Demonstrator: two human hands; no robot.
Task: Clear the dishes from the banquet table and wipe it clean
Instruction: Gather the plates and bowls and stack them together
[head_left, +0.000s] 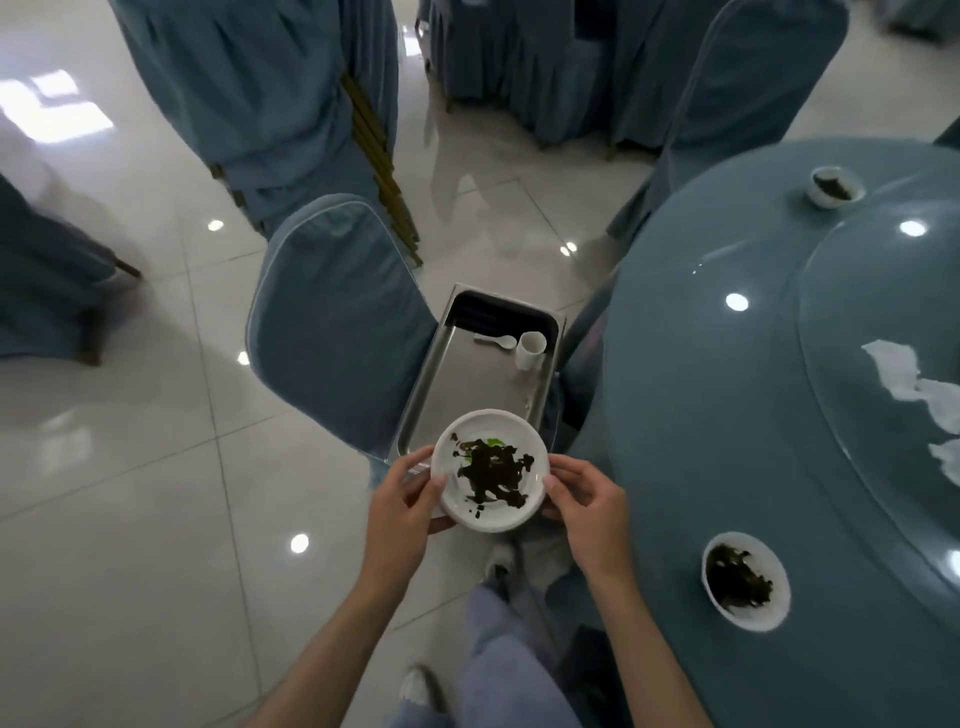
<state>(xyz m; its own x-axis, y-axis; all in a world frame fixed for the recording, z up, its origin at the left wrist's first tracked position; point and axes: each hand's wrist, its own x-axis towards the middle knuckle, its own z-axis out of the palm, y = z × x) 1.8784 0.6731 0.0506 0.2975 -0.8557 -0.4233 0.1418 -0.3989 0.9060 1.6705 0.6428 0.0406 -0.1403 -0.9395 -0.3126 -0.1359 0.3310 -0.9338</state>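
I hold a white plate (489, 470) smeared with dark leftovers between both hands. My left hand (402, 499) grips its left rim and my right hand (587, 499) grips its right rim. The plate hovers over the near end of a steel tray (441, 384) that rests on a chair seat. Inside the tray lie a white spoon (496, 341) and a white cup (531, 349). On the round blue banquet table (701, 415) stand a dirty bowl (745, 579) near me and a smaller dirty bowl (834, 187) farther off.
A blue-covered chair (332, 322) holds the tray left of the table. Crumpled white tissue (914, 389) lies on the table's glass turntable (857, 322). More covered chairs (249, 93) stand on the glossy tiled floor behind. My legs and shoes are below.
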